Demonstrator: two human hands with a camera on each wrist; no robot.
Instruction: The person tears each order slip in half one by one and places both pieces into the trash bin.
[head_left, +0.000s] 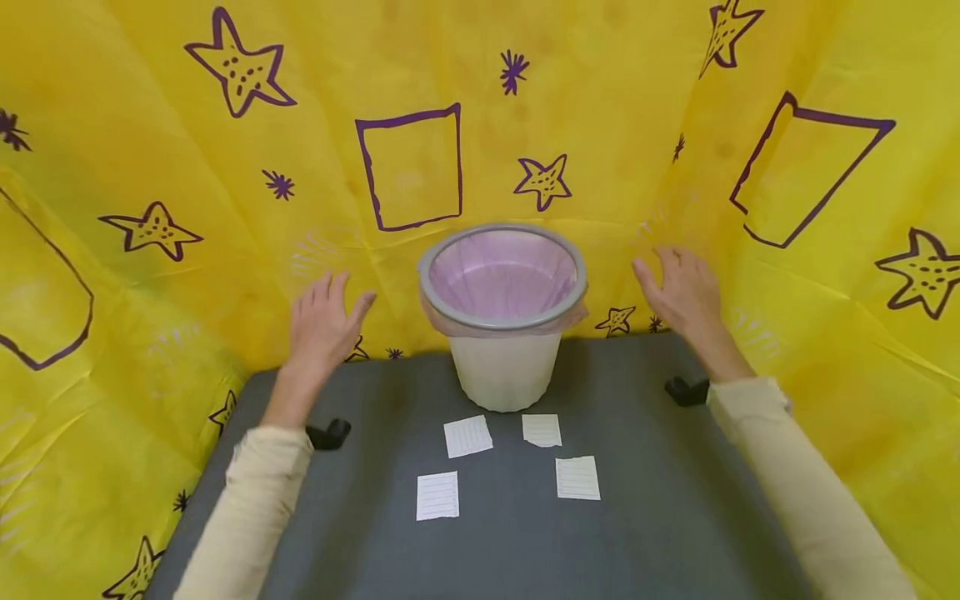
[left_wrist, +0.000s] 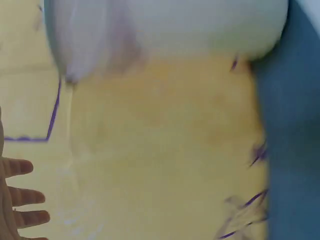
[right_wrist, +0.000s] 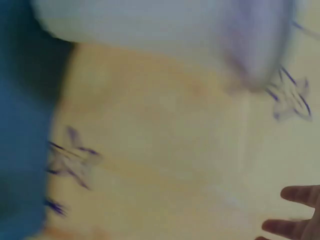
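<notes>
A white bin (head_left: 504, 371) with a grey rim and a pinkish liner (head_left: 502, 275) stands upright at the back of the dark table. My left hand (head_left: 322, 321) is raised to the left of the bin, fingers extended and holding nothing. On the other side, my right hand (head_left: 684, 292) is held up with its fingers spread, apart from the bin. In front of the bin lie several small lined paper pieces: one (head_left: 468, 437), a second (head_left: 542, 430), a third (head_left: 577, 478) and another (head_left: 437, 496). Both wrist views show the bin blurred, with only some fingers visible.
Yellow cloth (head_left: 330, 200) with purple drawn stars and outlines surrounds the dark table (head_left: 510, 554) at the back and sides. A black wrist mount (head_left: 328, 434) sticks out beside the left wrist, and a similar mount (head_left: 686, 391) beside the right.
</notes>
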